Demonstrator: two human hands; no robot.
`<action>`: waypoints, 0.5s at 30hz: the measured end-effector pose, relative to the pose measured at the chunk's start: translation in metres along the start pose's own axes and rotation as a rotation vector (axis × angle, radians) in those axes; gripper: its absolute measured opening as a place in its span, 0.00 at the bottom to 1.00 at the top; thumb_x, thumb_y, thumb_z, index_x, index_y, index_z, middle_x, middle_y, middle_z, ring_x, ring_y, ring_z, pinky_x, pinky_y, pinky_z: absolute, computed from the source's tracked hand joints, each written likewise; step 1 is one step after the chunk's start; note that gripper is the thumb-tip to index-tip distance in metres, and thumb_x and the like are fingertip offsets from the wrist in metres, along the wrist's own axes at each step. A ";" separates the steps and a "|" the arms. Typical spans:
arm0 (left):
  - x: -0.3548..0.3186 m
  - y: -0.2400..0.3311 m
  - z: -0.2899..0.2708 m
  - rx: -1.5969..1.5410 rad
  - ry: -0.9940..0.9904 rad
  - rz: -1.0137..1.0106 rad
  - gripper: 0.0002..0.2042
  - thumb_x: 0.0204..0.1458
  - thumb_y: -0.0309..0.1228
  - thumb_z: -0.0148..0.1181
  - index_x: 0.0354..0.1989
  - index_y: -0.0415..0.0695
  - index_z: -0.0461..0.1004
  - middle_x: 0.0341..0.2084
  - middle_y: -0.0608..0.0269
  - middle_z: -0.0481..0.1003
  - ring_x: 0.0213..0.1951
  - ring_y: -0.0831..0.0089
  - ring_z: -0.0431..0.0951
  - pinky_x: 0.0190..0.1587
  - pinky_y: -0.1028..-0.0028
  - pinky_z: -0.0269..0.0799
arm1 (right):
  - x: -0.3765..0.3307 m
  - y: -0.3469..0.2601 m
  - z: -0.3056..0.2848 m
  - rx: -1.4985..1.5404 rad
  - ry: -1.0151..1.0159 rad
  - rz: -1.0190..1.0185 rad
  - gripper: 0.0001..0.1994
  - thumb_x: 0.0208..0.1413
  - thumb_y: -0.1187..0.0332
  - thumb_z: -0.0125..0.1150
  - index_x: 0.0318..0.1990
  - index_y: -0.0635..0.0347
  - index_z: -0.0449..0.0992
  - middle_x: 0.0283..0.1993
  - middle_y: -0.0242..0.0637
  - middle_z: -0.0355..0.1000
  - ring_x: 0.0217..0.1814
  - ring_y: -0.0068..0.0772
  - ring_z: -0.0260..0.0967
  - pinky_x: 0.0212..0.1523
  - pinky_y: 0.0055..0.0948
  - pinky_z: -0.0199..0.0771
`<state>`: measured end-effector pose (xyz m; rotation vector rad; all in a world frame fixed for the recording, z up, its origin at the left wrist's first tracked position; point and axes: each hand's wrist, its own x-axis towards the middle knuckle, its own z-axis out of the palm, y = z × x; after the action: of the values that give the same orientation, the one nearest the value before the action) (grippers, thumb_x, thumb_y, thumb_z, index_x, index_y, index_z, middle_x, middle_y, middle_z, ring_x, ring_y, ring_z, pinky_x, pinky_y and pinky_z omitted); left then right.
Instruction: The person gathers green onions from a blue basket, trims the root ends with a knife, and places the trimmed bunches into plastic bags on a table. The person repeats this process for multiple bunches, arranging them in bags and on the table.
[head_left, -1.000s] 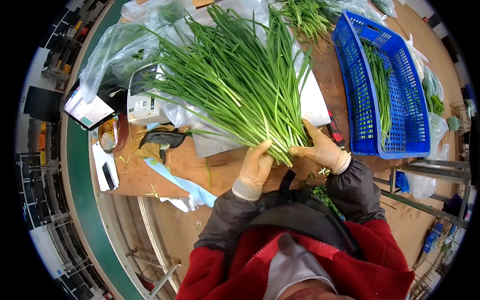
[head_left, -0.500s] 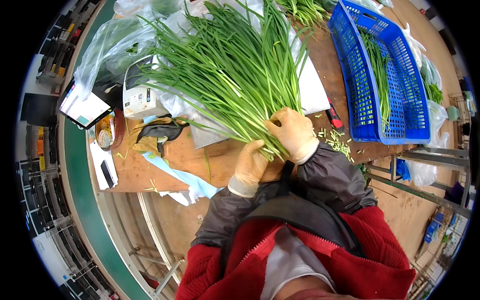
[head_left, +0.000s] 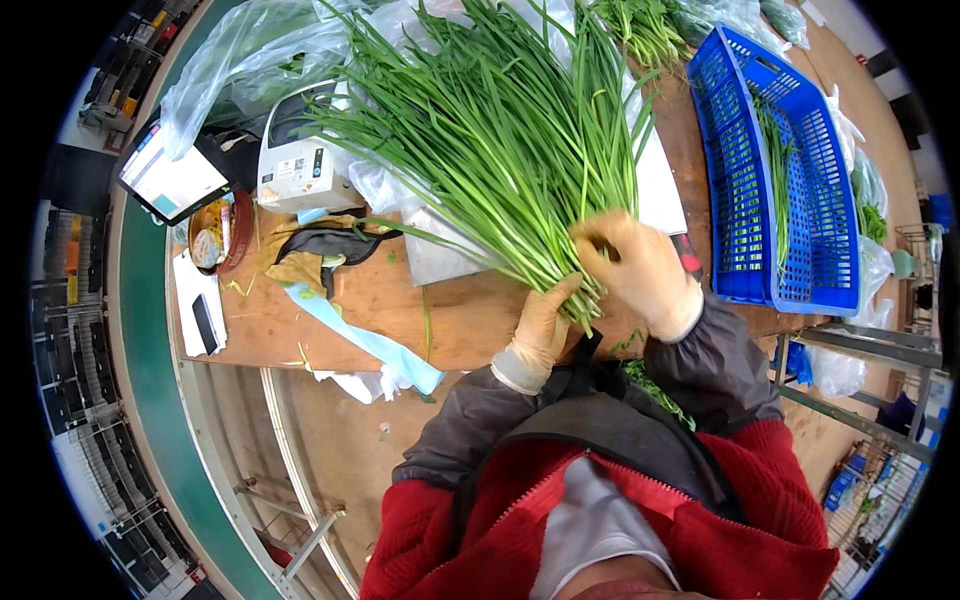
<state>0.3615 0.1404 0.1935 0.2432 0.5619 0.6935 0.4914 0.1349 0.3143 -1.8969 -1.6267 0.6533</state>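
A big bunch of long green chives (head_left: 500, 140) fans out over the wooden table (head_left: 470, 320), stems gathered at the near edge. My left hand (head_left: 540, 325), in a thin pale glove, grips the stem end from below. My right hand (head_left: 635, 265), also gloved, is closed over the top of the same stems just right of the left hand. The cut ends are hidden between the two hands.
A blue plastic crate (head_left: 770, 170) holding a few chives stands at the right. A white scale (head_left: 300, 160), a tablet (head_left: 170, 180), a bowl (head_left: 215, 235), a phone (head_left: 205, 322), clear plastic bags (head_left: 250, 50) and blue strips (head_left: 370, 345) lie left.
My right hand has moved from the right side of the stems up onto them and closed over the bunch. The bunch has shifted slightly toward the near edge.
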 end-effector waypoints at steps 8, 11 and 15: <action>-0.007 0.007 0.004 -0.078 0.000 -0.051 0.16 0.53 0.22 0.53 0.51 0.40 0.66 0.44 0.63 0.72 0.43 0.70 0.74 0.44 0.69 0.72 | 0.081 0.023 0.040 -0.458 -0.018 0.020 0.12 0.52 0.57 0.54 0.37 0.53 0.78 0.33 0.39 0.74 0.35 0.43 0.73 0.36 0.38 0.72; -0.002 0.003 -0.012 -0.065 -0.021 -0.089 0.16 0.52 0.22 0.54 0.51 0.43 0.67 0.43 0.66 0.72 0.42 0.72 0.73 0.44 0.70 0.72 | 0.094 0.015 0.044 -0.450 -0.066 0.013 0.14 0.50 0.54 0.57 0.35 0.53 0.78 0.33 0.38 0.74 0.37 0.41 0.72 0.38 0.38 0.71; 0.000 -0.001 -0.015 -0.081 -0.007 -0.109 0.15 0.51 0.21 0.54 0.48 0.42 0.67 0.41 0.65 0.73 0.41 0.70 0.74 0.43 0.69 0.72 | 0.110 0.013 0.057 -0.468 -0.084 0.096 0.15 0.47 0.55 0.61 0.35 0.56 0.75 0.35 0.40 0.73 0.39 0.44 0.72 0.39 0.38 0.71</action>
<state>0.3536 0.1395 0.1811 0.1384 0.5357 0.6082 0.4790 0.2473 0.2628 -2.3137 -1.8747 0.4165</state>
